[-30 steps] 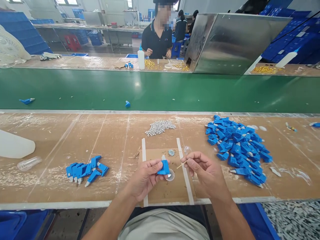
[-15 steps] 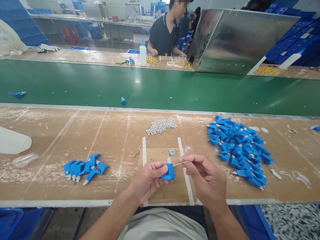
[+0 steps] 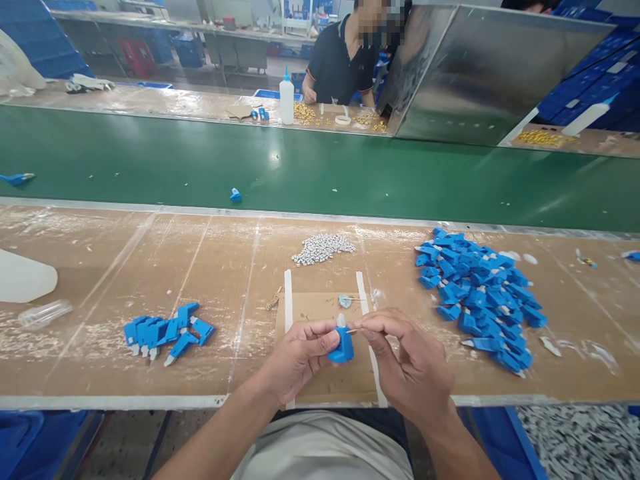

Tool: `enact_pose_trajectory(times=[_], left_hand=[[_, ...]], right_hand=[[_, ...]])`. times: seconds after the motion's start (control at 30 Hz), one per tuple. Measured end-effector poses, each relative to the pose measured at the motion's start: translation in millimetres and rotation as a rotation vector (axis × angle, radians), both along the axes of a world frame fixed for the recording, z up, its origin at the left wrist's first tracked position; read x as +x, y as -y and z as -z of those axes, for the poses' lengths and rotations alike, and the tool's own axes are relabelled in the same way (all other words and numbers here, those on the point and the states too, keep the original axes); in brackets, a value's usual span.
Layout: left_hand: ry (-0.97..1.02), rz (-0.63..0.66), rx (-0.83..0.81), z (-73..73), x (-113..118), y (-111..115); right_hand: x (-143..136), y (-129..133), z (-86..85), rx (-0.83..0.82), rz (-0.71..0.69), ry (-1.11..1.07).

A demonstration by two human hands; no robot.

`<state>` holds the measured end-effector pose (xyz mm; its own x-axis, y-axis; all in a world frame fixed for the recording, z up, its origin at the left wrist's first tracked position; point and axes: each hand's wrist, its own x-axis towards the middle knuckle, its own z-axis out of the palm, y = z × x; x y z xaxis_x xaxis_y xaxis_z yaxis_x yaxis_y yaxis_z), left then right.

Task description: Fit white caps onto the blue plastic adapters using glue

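Observation:
My left hand (image 3: pixel 300 357) pinches a small blue plastic piece (image 3: pixel 342 345) with a whitish tip pointing away from me. In my right hand (image 3: pixel 413 363) is a thin wooden stick (image 3: pixel 354 330), gripped between thumb and fingers, its end at the side of the blue piece near the tip. Both hands are just above a cardboard sheet (image 3: pixel 320 390) edged by two white tape strips. On that sheet lies a pale blue lump (image 3: pixel 345 302) with another thin stick beside it. Beyond it is a pile of small grey-white bits (image 3: pixel 324 249).
A large heap of similar blue pieces (image 3: pixel 480 300) lies right, a smaller group (image 3: pixel 170 331) left. A white bottle (image 3: pixel 25 277) and clear tube (image 3: pixel 45 315) are far left. Across a green belt (image 3: pixel 300 167), a co-worker (image 3: pixel 343 60) sits beside a metal cover (image 3: pixel 490 73).
My right hand has come closer to the blue piece, so less of the stick shows. Bits on the green belt have shifted left. The view has tilted slightly.

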<state>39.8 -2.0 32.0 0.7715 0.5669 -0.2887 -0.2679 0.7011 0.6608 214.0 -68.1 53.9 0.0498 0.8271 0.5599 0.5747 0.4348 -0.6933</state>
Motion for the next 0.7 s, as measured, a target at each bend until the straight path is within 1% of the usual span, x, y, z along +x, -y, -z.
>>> enact_pose_trajectory(times=[0.13, 0.23, 0.3, 0.4, 0.47, 0.53, 0.63, 0.7], left_hand=[[-0.031, -0.006, 0.019, -3.7, -2.1, -0.1], [-0.042, -0.010, 0.028, -6.0, -4.7, -0.5], [-0.042, -0.021, 0.023, -6.0, -7.6, -1.7], [-0.080, -0.069, 0.007, -2.5, -15.0, -5.9], [-0.116, -0.121, -0.006, 1.4, -21.7, -9.2], [-0.130, -0.170, -0.017, 5.7, -28.0, -12.0], [-0.131, -0.218, -0.035, 11.6, -34.4, -14.1], [-0.132, -0.236, -0.051, 15.0, -36.6, -14.1]], right_hand=[[-2.1, 1.0, -0.2, -0.026, -0.016, -0.002], [-4.5, 0.4, -0.6, -0.020, -0.025, -0.045], [-3.8, -0.3, -1.5, -0.039, -0.024, -0.136], [2.9, -0.3, -0.7, -0.131, 0.012, -0.289], [8.7, 0.6, 4.0, -0.213, 0.029, -0.305], [11.9, 2.6, 12.6, -0.288, 0.020, -0.268], [10.0, 7.4, 27.1, -0.395, -0.025, -0.210], [7.5, 9.8, 33.2, -0.464, -0.057, -0.178]])
